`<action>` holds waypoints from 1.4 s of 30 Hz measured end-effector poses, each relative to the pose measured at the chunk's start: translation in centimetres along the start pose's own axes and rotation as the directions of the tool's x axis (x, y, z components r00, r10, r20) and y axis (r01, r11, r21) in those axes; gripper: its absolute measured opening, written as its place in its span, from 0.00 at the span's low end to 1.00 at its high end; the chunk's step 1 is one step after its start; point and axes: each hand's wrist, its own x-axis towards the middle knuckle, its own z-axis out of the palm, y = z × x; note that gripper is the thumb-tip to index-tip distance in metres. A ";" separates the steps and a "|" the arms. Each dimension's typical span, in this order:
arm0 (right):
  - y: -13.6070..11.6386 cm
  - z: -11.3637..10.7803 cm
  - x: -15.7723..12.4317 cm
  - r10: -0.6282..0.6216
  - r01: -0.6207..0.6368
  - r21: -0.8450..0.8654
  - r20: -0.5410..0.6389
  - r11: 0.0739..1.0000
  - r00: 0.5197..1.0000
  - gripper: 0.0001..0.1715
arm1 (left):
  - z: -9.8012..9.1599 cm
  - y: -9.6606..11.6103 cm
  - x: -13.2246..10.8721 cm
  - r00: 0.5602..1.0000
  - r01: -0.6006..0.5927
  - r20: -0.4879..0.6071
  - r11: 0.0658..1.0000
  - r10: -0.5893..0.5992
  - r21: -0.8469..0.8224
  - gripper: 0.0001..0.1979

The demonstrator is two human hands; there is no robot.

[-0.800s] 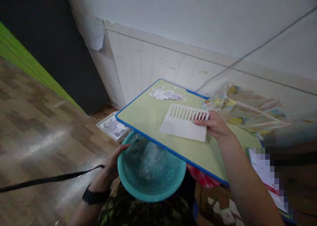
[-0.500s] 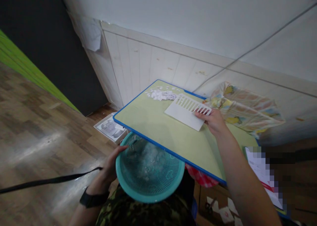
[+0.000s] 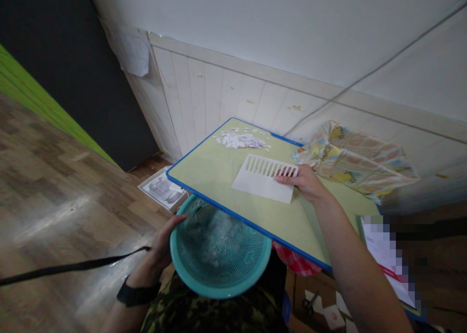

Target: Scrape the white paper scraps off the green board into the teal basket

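Note:
My left hand (image 3: 164, 243) is closed on the left rim of a teal plastic colander (image 3: 222, 289), which sits at my lap with its far rim under the table edge. Inside it lies a whitish, clear-looking clump (image 3: 221, 236) that I cannot make out exactly. In my right hand (image 3: 308, 183) is a flat white board with a row of slots (image 3: 264, 184), its thumb on top near the slotted right end. The board is over the pale green table (image 3: 204, 163), nearer to me than a heap of small white paper scraps (image 3: 239, 140).
A patterned cloth (image 3: 365, 163) lies at the table's back right by the wall. Papers (image 3: 386, 255) rest at its right end. On the floor, a white box (image 3: 162, 189) stands at left; scissors (image 3: 309, 304) and paper pieces (image 3: 333, 316) lie at lower right.
My right hand has drawn the slotted board toward me and a little left, away from the paper scraps, and turned it slightly. My left hand and the colander have stayed put.

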 end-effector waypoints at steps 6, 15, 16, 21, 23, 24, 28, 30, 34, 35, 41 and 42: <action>-0.7 0.0 -0.3 0.039 -0.022 -0.088 0.197 0.996 0.980 0.20 | 0.4 0.1 -0.4 1.000 -0.006 -0.018 1.000 0.006 -0.003 0.11; -1.8 -0.1 -0.8 0.137 -0.086 -0.160 0.341 0.983 0.930 0.21 | -0.4 -0.4 0.4 0.999 0.024 0.033 1.000 -0.025 0.019 0.12; -1.8 -0.2 -0.8 0.130 -0.087 -0.143 0.332 0.986 0.934 0.21 | -0.4 -0.4 0.5 0.999 0.026 0.022 1.000 -0.027 0.014 0.11; -1.8 -1.2 -0.9 0.096 -0.069 -0.107 0.264 0.992 0.960 0.22 | -0.2 -0.3 0.3 0.999 0.043 0.029 0.999 -0.043 0.017 0.13; -2.0 -1.1 -1.0 0.119 -0.083 -0.135 0.287 0.987 0.951 0.23 | -0.1 -0.3 0.2 0.998 0.034 0.045 0.999 -0.035 0.019 0.12; -2.1 -1.0 -1.0 0.130 -0.088 -0.147 0.307 0.985 0.943 0.24 | 0.0 -0.2 0.1 0.999 0.034 0.042 0.999 -0.034 0.017 0.12; -2.6 -0.4 -1.2 0.143 -0.090 -0.155 0.374 0.984 0.916 0.24 | 0.2 -0.1 -0.1 0.998 0.046 0.031 0.999 -0.046 0.014 0.12; -2.6 -0.5 -1.3 0.142 -0.095 -0.145 0.365 0.985 0.920 0.24 | 0.1 -0.1 -0.1 0.998 0.035 0.052 0.999 -0.036 0.023 0.12; -2.4 -1.9 -1.4 0.130 -0.094 -0.131 0.307 0.987 0.943 0.22 | -0.2 -0.1 0.1 0.999 0.025 0.039 0.999 -0.026 0.027 0.11; -2.3 -2.3 -1.5 0.131 -0.094 -0.134 0.300 0.987 0.945 0.21 | -0.3 -0.2 0.2 0.999 0.021 0.035 0.999 -0.023 0.034 0.11; -2.4 -2.3 -1.5 0.149 -0.105 -0.143 0.352 0.984 0.924 0.22 | -0.4 -0.2 0.0 0.998 0.032 0.051 0.998 -0.034 0.049 0.12; -2.4 -2.2 -1.5 0.148 -0.105 -0.136 0.361 0.985 0.921 0.23 | -0.4 -0.1 0.0 0.999 0.033 0.037 0.998 -0.035 0.044 0.11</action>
